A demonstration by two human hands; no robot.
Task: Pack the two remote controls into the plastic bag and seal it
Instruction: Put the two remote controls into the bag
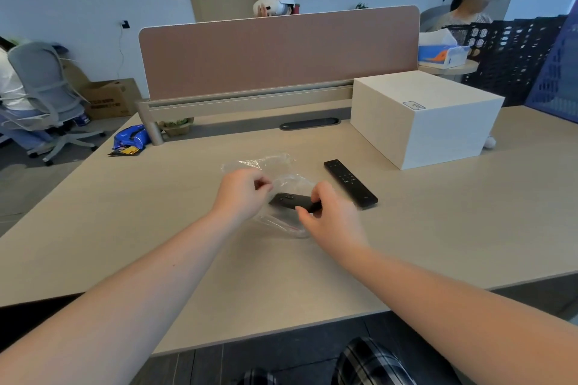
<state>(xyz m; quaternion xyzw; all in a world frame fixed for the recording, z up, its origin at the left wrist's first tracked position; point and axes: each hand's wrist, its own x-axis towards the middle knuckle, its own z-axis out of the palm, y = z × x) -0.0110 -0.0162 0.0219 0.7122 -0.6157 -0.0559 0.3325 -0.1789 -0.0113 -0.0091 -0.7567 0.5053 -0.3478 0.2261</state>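
Bag: a clear plastic bag (283, 184) lies crumpled on the worktop (438, 222), in front of the person, between the two hands. Its mouth seems to face the right hand; the film is too transparent to trace the opening exactly.
First remote: a short black remote (289, 201) sits at the bag's mouth, buttons up. It looks partly inside, with the near end still out; how far in cannot be told through the film.
Second remote: a longer black remote (350, 183) lies bare on the worktop, just right of the bag and apart from it, untouched.
Left grip: the left hand (239, 194) is closed in a pinch, thumb against fingertips, apparently holding the bag's upper edge.
Right grip: the right hand (331, 216) is closed on the near end of the first remote, fingers curled over it and thumb below.
Risk, snag: in my judgement the remote's corner may catch on the slack film and push the whole bag along, because only one edge of the mouth is held.
Risk, slip: the thin film may slide out of the left pinch, letting the mouth fall shut.
Risk, room: if the first remote stops crosswise, the longer one may not fit, and the seal may not close over it.
Surroundings: a white box (422, 117) stands further right on the worktop, well apart.
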